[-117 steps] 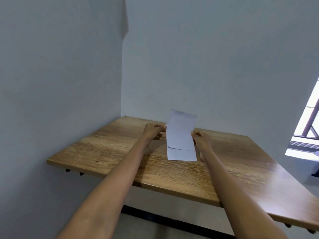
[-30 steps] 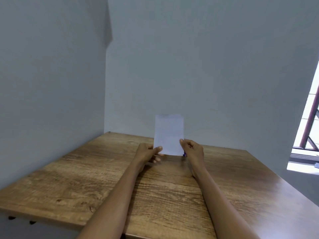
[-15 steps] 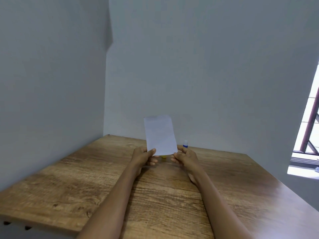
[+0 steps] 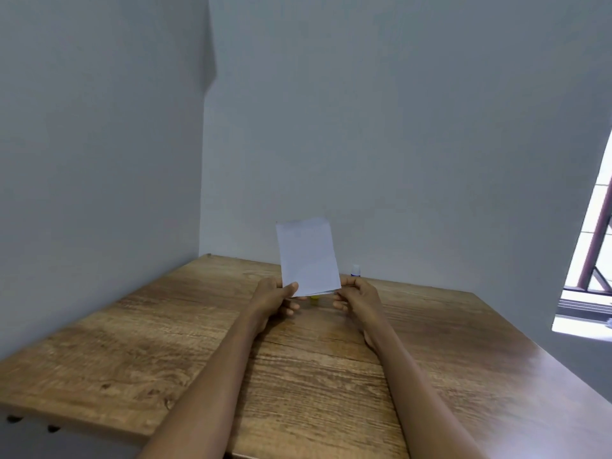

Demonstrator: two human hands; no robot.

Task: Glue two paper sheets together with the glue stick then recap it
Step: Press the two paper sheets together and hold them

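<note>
I hold white paper sheets [image 4: 306, 256] upright above the wooden table [image 4: 298, 376]. My left hand [image 4: 273, 298] pinches their lower left corner with the thumb in front. My right hand [image 4: 357, 298] holds the lower right edge. At the bottom edge a second sheet peeks out behind the first. A small blue and white glue stick part [image 4: 355, 270] stands on the table just right of the paper, near the back wall. A yellow bit [image 4: 314, 298] shows below the paper between my hands; the paper hides most of it.
Grey walls close the table at the back and on the left, forming a corner [image 4: 207, 256]. A window [image 4: 592, 260] is at the far right. The table's front edge runs along the bottom left.
Since 3.9 s ago the sheets went from lying over the table to standing upright in my hands. In the last second they shifted left, uncovering the blue and white glue stick part.
</note>
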